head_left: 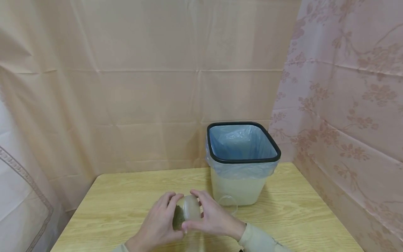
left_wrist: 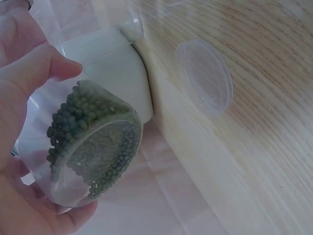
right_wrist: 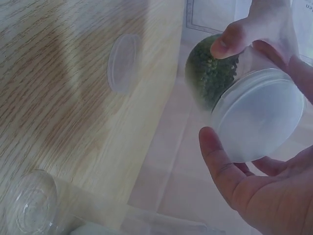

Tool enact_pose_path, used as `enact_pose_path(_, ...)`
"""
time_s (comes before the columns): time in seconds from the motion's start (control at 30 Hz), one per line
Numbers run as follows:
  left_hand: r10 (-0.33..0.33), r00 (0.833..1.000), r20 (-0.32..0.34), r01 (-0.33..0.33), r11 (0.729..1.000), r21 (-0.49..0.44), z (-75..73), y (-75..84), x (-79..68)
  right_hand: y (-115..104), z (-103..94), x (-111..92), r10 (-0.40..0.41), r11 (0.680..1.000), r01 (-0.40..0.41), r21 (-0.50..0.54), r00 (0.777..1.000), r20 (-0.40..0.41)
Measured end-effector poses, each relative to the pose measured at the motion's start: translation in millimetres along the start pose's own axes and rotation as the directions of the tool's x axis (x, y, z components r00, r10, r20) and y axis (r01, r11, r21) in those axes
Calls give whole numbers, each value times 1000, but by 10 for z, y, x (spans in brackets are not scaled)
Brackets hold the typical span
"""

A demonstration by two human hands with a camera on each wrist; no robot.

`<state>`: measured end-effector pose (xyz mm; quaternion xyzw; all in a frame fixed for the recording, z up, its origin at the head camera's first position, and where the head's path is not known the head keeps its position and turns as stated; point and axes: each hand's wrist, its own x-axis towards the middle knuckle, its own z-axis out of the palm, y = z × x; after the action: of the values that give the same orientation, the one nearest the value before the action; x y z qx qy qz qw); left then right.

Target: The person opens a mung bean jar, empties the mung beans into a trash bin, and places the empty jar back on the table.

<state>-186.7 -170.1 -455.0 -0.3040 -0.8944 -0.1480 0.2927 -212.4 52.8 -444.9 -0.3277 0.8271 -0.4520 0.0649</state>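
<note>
Wood-grained table [head_left: 126,196] is lying below; my left hand [head_left: 158,220] is gripping the sideways jar [left_wrist: 100,142], my right hand [head_left: 217,217] pinching its lid [right_wrist: 264,120], axis running between palms.

It seems a curtained-off space, perhaps in a home: beige cloth [head_left: 141,87] far, floral fabric [head_left: 346,112] right, wood-grain table [head_left: 119,199] near.

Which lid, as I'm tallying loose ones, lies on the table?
The clear lid lying by itself on the tabletop; the whitish lid is on the held jar of green beans.
</note>
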Motion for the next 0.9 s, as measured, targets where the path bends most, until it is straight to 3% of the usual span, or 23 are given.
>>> enact_pose_path(0.43, -12, 997, 81, 15, 999, -42, -12, 9, -7, 23, -56, -17, -21, 999, 20, 42, 999, 27)
enact_pose_path(0.7, -47, 984, 171, 54, 998, -37, -42, 25, -7, 45, -59, -39, -9, 998, 6, 65, 999, 50)
enact_pose_path(0.9, -40, 981, 188, 48, 998, -39, -50, 37, -4, 60, -55, -38, -11, 997, 6, 73, 998, 63)
